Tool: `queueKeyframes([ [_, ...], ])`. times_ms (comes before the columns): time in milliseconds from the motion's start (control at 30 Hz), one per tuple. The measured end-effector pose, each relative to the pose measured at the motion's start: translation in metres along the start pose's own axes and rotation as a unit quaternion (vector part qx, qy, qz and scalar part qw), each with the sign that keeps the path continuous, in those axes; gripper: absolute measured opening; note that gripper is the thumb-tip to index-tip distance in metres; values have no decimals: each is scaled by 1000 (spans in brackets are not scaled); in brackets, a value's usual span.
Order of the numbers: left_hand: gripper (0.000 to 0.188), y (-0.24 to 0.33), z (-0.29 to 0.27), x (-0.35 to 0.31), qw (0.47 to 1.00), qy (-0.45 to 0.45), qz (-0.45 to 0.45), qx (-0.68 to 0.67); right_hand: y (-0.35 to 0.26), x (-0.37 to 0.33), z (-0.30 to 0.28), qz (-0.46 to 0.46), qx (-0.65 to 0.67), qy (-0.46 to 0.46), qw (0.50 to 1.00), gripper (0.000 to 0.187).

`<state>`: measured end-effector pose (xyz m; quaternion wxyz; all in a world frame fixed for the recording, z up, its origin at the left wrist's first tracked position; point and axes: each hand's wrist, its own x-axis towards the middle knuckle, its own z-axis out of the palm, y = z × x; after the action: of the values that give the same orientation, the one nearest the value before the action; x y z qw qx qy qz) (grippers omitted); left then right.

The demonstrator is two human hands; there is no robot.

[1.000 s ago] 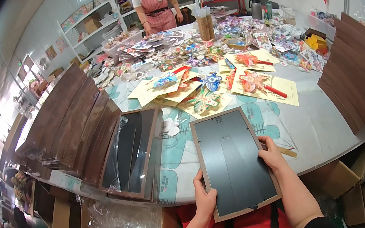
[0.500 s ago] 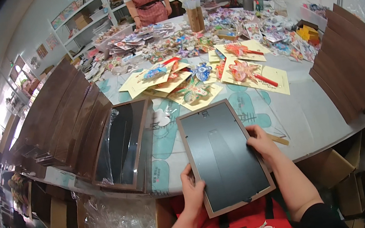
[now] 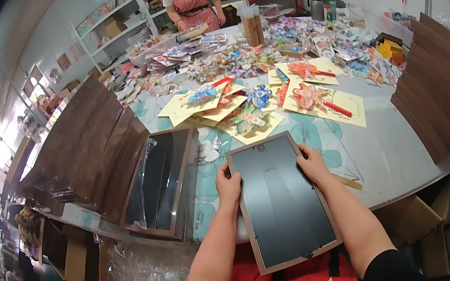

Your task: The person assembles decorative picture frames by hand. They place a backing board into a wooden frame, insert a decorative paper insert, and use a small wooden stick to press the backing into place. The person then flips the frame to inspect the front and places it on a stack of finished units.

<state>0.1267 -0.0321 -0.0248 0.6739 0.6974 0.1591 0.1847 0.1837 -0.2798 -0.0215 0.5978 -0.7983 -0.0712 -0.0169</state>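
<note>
A picture frame [image 3: 286,207] with a brown border and a dark backing faces up, tilted between my two hands at the table's near edge. My left hand [image 3: 227,183] grips its left side near the far end, thumb on top. Across from it, my right hand [image 3: 312,163] holds the right side at about the same height. The fingers under the frame are hidden. Beyond the frame lie several cream cards [image 3: 322,103] with colourful cut-paper figures, some with red sticks. Another frame [image 3: 159,186], partly under clear film, rests to my left.
Stacks of brown frames stand at the left [image 3: 81,145] and right [image 3: 434,87]. Loose paper cut-outs [image 3: 242,61] cover the far table. Below the left edge is a carton of clear plastic film [image 3: 146,276]. A person in a pink apron [image 3: 193,4] stands at the far side.
My left and right hands have slid up the frame's sides toward its far end. The view has shifted slightly, and the person across now has a box-like thing near their hand.
</note>
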Motion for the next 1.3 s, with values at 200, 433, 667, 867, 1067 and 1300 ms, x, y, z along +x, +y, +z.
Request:
queueKeyframes([
  [200, 49, -2, 3, -2, 1000, 15, 23, -8, -1, -1, 1, 10, 29, 4, 1000, 47],
  [433, 47, 17, 5, -5, 999, 17, -39, 23, -2, 3, 2, 28, 13, 3, 1000, 45],
  [667, 48, 24, 7, -5, 996, 13, -55, 63, -9, 6, 1, 27, -9, 1, 1000, 40],
  [867, 63, -1, -2, 21, 988, 6, 5, 154, -15, -4, 3, 13, -16, 19, 1000, 42],
  [1067, 66, 14, 21, 72, 909, -52, 145, 388, -19, -3, -2, 44, -17, 13, 999, 45],
  [1300, 30, 16, 38, 90, 937, -108, -6, 332, -21, -4, 0, 52, -10, 14, 998, 48],
])
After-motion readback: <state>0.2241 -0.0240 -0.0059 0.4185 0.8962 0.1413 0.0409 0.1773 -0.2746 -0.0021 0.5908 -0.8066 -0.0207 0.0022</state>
